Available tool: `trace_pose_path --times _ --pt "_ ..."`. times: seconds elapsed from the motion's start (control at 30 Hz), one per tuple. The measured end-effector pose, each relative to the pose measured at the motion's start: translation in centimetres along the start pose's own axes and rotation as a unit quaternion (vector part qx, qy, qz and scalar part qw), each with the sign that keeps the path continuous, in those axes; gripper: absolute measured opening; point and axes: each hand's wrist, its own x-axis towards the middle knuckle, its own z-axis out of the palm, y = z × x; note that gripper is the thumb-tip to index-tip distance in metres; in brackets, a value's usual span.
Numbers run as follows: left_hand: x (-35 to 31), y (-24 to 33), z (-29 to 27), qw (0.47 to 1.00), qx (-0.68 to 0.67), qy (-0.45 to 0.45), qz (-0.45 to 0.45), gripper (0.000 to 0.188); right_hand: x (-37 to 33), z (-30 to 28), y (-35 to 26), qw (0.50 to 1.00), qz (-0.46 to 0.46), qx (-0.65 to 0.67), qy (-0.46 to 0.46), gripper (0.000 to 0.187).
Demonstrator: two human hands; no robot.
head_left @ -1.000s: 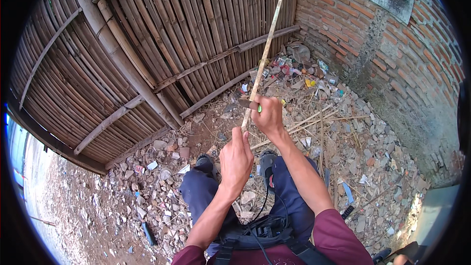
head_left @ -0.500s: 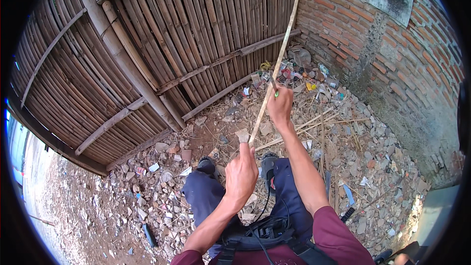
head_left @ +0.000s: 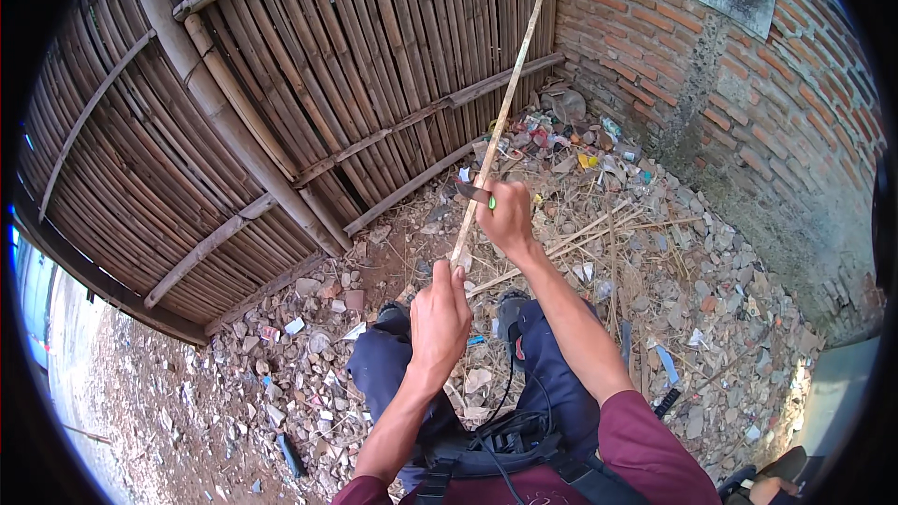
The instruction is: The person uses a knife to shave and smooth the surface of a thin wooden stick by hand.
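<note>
A long, pale bamboo strip [head_left: 514,89] slants from my left hand up past the far corner of the wall. My left hand [head_left: 440,323] is closed around its near end, thumb lying along it. Farther up, my right hand [head_left: 508,220] grips a knife by its handle, part of which shows green. The dark knife blade [head_left: 473,193] points left and lies across the strip, seemingly touching it. Several split bamboo strips [head_left: 571,245] lie on the ground beyond my right forearm.
A bamboo-slat wall [head_left: 374,65] rises ahead and left, meeting a brick wall [head_left: 645,28] on the right. Stones and litter [head_left: 552,136] cover the ground. A dark cylindrical object [head_left: 290,455] lies lower left. Part of another person [head_left: 772,488] shows at lower right.
My right hand has come nearer along the strip and to the left, the knife turning to point left. My left hand and the strip have shifted slightly left.
</note>
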Motion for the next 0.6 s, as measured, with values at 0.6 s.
trace_pose_path --times 0.6 --pt "1.5 1.1 0.1 0.999 -0.02 0.023 -0.026 0.021 -0.6 0.0 -2.2 0.999 -0.016 0.027 -0.032 0.014"
